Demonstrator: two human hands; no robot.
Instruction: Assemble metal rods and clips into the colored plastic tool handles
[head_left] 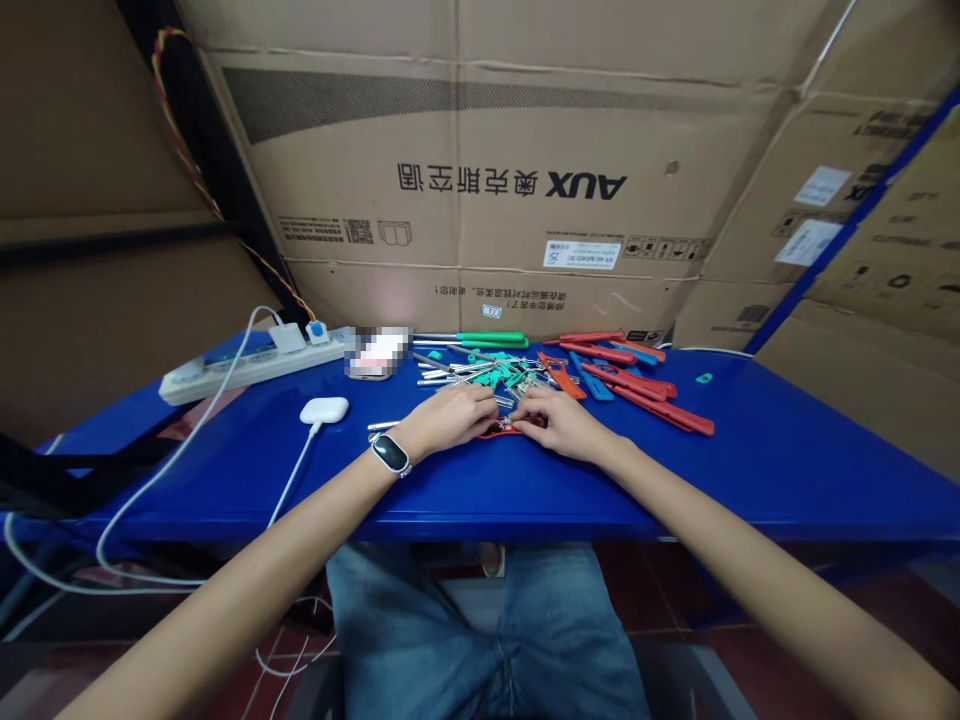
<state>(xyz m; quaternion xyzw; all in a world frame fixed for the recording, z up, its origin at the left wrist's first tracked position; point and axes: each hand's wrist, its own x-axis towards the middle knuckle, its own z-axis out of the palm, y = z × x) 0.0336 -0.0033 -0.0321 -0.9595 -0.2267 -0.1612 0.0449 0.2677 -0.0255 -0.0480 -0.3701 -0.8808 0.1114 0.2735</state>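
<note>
Well left of the pile of silver rods and teal clips (501, 372), we have a white power strip (255, 368), then a white case (324, 410). Our left hand (454, 412) curls at the pile's near left edge, over an orange-red piece (493, 434); its fingertips are hidden, so we cannot tell its grip. That piece sits just in front of the pile, its right end pinched by our right hand (559, 420). Right of the pile lie red handles (667, 408).
</note>
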